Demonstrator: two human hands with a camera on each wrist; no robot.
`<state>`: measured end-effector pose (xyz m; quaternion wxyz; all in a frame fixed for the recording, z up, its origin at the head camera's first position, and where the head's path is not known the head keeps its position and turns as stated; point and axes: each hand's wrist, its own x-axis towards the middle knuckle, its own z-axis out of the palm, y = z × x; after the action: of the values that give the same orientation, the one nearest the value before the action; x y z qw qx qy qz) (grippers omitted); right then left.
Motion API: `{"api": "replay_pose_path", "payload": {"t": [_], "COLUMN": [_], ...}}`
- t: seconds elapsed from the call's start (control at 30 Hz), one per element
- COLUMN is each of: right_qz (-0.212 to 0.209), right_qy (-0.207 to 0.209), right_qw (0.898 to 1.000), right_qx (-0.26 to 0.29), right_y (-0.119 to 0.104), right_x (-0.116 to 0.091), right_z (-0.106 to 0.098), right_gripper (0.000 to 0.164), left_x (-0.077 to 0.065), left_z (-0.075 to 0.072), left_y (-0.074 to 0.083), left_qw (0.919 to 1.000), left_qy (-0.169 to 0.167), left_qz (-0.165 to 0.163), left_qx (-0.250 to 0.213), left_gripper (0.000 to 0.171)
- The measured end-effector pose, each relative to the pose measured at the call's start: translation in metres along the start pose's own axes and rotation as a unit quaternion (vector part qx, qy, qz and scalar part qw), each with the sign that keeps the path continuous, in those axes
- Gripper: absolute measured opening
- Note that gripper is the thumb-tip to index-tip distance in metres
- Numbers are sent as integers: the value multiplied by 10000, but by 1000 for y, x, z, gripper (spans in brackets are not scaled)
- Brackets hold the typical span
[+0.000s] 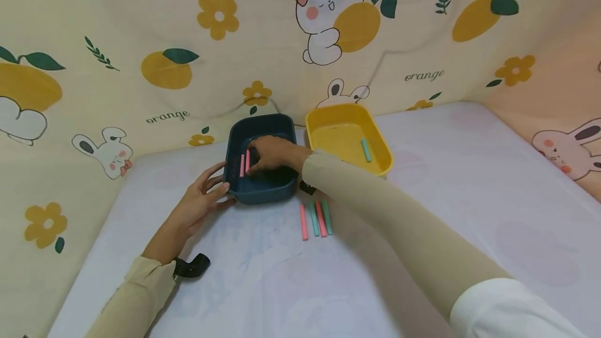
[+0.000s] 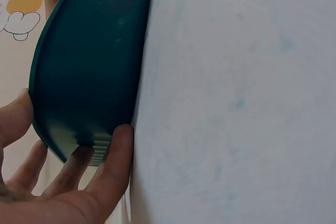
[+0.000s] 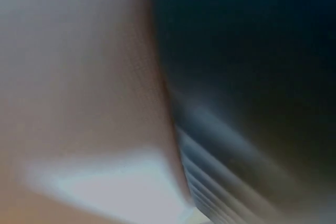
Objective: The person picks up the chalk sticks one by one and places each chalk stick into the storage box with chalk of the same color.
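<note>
A dark blue plastic basket [image 1: 265, 195] stands by the back wall, holding two pink chalk sticks. My right hand [image 1: 272, 153] reaches inside it, thumb and fingers pinching the right-hand pink chalk stick [image 1: 248, 160] at its ends. Just left of that lies the other pink stick [image 1: 242, 166]. With fairly straight, spread fingers, my left hand [image 1: 199, 205] touches the basket's left side near its front corner. The left wrist view shows its thumb at the rim and fingertips [image 2: 123, 135] against the wall. In the blurred right wrist view, the basket's ribbed wall [image 3: 220, 171] fills the right side.
A yellow basket [image 1: 345, 137] to the right of the blue one holds a green chalk stick [image 1: 365, 150]. Several pink and green chalk sticks [image 1: 321, 219] lie in a row on the white-covered table [image 1: 263, 275]. A patterned cloth [image 1: 263, 61] hangs behind the baskets.
</note>
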<state>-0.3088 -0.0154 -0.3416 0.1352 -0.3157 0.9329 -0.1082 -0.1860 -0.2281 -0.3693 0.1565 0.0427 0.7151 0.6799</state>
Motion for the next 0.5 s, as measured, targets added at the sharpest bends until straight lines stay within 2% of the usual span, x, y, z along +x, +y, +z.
{"api": "replay_pose_path", "payload": {"t": [0.5], "right_qz": [76], "right_qy": [148], "right_qw": [9998], "right_qx": [136], "right_y": [-2], "right_x": [5], "right_z": [10], "right_gripper": [80], "left_x": [0], "left_z": [1], "left_y": [-2], "left_qw": [10000], "left_qy": [33], "left_qz": [-6], "left_qx": [12], "left_gripper": [69]}}
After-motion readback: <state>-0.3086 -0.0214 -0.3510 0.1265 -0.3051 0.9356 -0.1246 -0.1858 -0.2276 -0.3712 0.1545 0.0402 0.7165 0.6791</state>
